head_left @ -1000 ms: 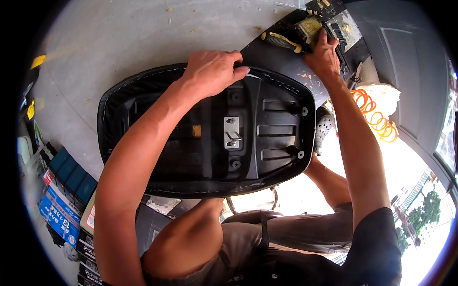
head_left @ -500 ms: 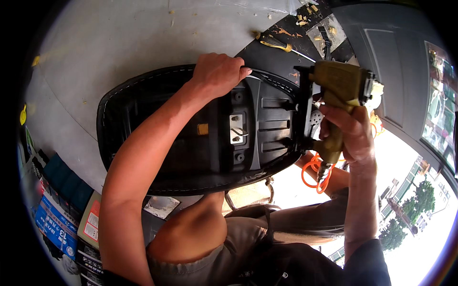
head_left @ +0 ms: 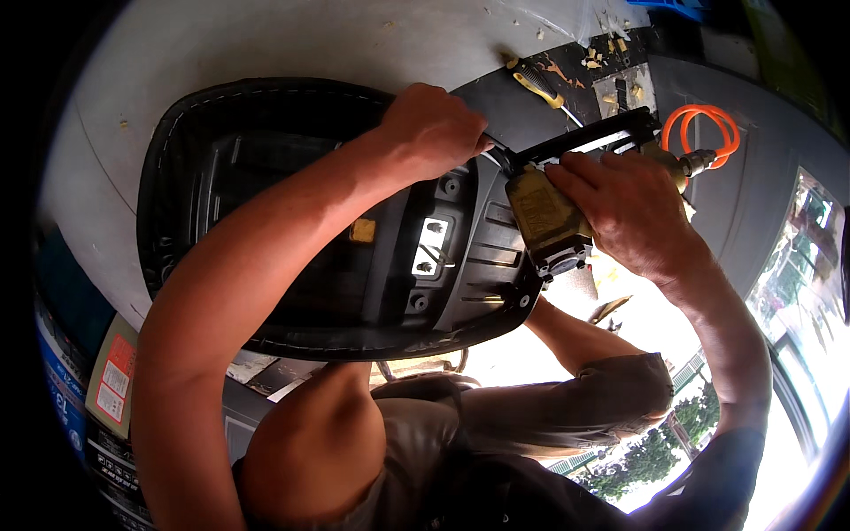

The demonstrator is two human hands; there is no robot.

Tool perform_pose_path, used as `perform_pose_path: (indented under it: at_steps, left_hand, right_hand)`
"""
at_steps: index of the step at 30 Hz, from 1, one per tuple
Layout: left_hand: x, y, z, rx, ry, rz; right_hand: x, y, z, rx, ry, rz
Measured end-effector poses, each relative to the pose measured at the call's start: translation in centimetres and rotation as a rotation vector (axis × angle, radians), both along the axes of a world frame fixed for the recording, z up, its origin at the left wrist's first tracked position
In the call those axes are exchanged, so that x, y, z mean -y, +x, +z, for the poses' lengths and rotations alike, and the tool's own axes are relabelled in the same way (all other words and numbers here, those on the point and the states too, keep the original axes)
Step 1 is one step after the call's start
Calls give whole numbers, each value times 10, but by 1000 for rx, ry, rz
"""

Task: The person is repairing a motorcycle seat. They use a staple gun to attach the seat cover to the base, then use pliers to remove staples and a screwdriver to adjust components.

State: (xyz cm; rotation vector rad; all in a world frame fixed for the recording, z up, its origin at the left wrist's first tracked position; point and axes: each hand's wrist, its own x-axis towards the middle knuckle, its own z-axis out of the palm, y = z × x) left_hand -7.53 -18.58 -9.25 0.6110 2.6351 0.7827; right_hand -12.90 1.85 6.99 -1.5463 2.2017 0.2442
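An upturned black vehicle seat [head_left: 310, 274] lies across my legs, its hollow plastic underside showing and white stitching running along its cover's edge. My left hand [head_left: 434, 133] is closed on the far rim of the seat, pinching the cover's folded edge. In my right hand [head_left: 633, 208] is a brass-coloured pneumatic staple gun [head_left: 542, 208], gripped around its body. The gun's nose meets the seat's rim just right of my left fingers; the exact contact is hidden. A white metal bracket [head_left: 431, 246] with bolts sits mid-seat.
Beyond the seat, a screwdriver [head_left: 536, 84] with a yellow and black handle lies near scattered foam scraps [head_left: 595, 60]. An orange air hose [head_left: 730, 133] coils by the gun's fitting. Boxes and a container [head_left: 112, 376] stand at the left. A grey door [head_left: 717, 177] is at the right.
My right hand has turned the staple gun over and brought its nose to the rim beside my left hand. The hose swung to the far side. My view shifted, and the seat tilted slightly.
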Motion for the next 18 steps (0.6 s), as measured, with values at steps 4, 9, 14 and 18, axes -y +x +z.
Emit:
perform_pose_path:
  at_steps: [4, 9, 14, 18]
  left_hand:
    - [0, 5, -4, -28, 63, 25]
    - [3, 3, 0, -36, 86, 44]
    - [6, 1, -3, -36, 93, 51]
    - [8, -2, 3, 34, 77, 44]
  right_hand:
    - [12, 2, 0, 87, 140, 107]
    - [14, -2, -10, 44, 82, 172]
    - [24, -6, -8, 24, 119, 243]
    - [30, -11, -7, 18, 146, 271]
